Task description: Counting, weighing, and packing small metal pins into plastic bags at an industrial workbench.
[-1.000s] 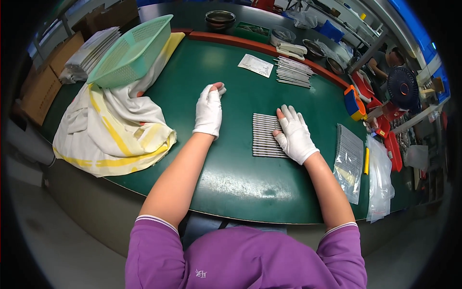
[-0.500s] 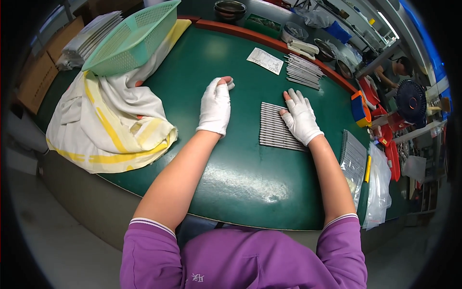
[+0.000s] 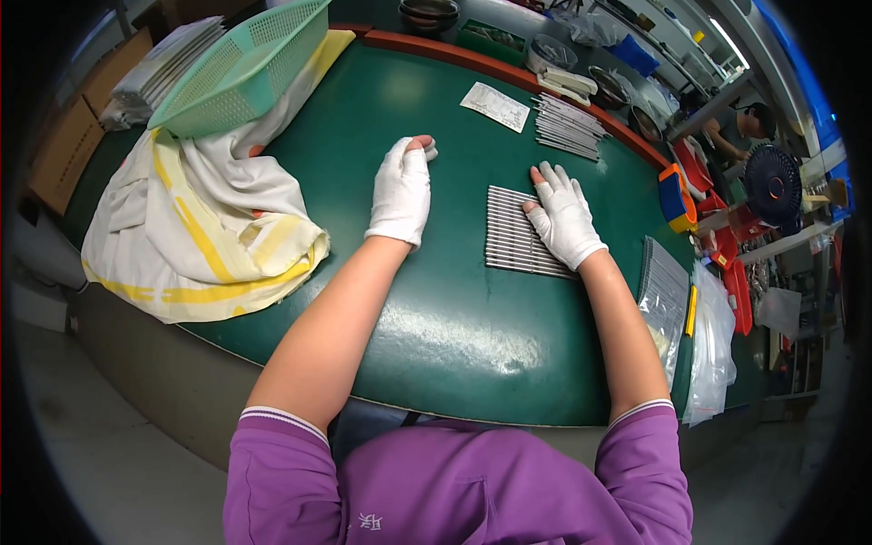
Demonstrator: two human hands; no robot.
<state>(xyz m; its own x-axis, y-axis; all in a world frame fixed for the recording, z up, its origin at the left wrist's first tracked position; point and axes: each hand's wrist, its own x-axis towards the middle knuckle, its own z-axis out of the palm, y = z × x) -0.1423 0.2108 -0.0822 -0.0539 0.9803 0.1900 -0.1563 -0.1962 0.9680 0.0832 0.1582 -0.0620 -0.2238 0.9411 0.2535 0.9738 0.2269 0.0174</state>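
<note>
On the green tabletop (image 3: 427, 300) a row of thin grey metal rods (image 3: 514, 243) lies side by side, each with darker bands near its middle. My right hand (image 3: 565, 222), in a white glove with some bare fingertips, rests flat on the right part of the row, fingers stretched out. It hides some of the rods. Left of the row, my left hand (image 3: 400, 195), gloved the same way, is closed with the thumb against curled fingers. Whatever it may hold is hidden. Farther back lies a looser pile of similar rods (image 3: 568, 127) beside a white paper slip (image 3: 495, 106).
A white and yellow cloth (image 3: 209, 236) hangs over the table's left edge, under a green plastic basket (image 3: 241, 77). Plastic bags (image 3: 710, 345), bagged rods (image 3: 663, 300) and a tape dispenser (image 3: 677, 198) line the right side. A red-brown ledge (image 3: 436, 50) borders the back. Another person (image 3: 740, 132) sits far right.
The whole view has shifted slightly, so everything appears a little higher and to the left. Against the table, both hands and the rods show no clear movement.
</note>
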